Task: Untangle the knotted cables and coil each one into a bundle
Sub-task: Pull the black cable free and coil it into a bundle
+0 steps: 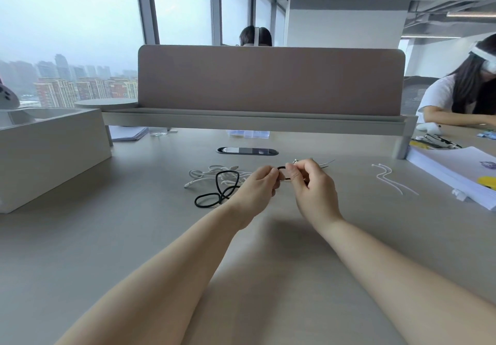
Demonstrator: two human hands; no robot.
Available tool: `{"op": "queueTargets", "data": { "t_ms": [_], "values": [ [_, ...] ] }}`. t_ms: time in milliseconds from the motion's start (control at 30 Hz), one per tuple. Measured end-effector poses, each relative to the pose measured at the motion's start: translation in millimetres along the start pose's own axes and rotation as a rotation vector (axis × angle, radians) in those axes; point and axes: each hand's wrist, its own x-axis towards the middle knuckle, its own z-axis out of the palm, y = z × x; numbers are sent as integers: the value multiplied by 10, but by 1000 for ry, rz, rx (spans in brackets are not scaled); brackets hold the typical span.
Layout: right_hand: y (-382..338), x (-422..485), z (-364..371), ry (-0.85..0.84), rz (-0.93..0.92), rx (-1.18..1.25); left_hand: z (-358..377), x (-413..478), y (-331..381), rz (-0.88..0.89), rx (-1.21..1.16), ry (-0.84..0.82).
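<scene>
A black cable [218,192] lies in loose loops on the grey desk, crossing a tangle of white cable [209,174] behind it. One end of the black cable rises into my hands. My left hand [259,187] pinches it with curled fingers, and my right hand [311,186] pinches the same cable just to the right, a small black loop showing between the two. Behind my right hand lie thin grey wire ends [326,164]. Parts of the cables are hidden by my hands.
Two white cable ties [393,179] lie to the right, beside a stack of white paper [456,173]. A white box [51,151] stands at the left. A cable port [247,151] and a divider panel [271,80] sit ahead. Another person works at the right.
</scene>
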Motion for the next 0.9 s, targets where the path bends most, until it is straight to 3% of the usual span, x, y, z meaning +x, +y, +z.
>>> {"op": "queueTargets", "data": {
  "t_ms": [233, 333, 533, 667, 900],
  "values": [
    [22, -73, 51, -242, -169, -44, -77, 59, -5, -5, -246, 315],
    [-12, -89, 85, -404, -147, -202, -75, 58, 16, -34, -336, 323],
    [-67, -110, 96, -506, -100, -371, -45, 39, 51, -31, -454, 262],
    [-59, -136, 91, -506, -175, -432, -58, 63, 34, -17, -310, 288],
    [-46, -164, 61, -327, -338, -211, -100, 60, -46, 36, 49, 228]
  ]
}}
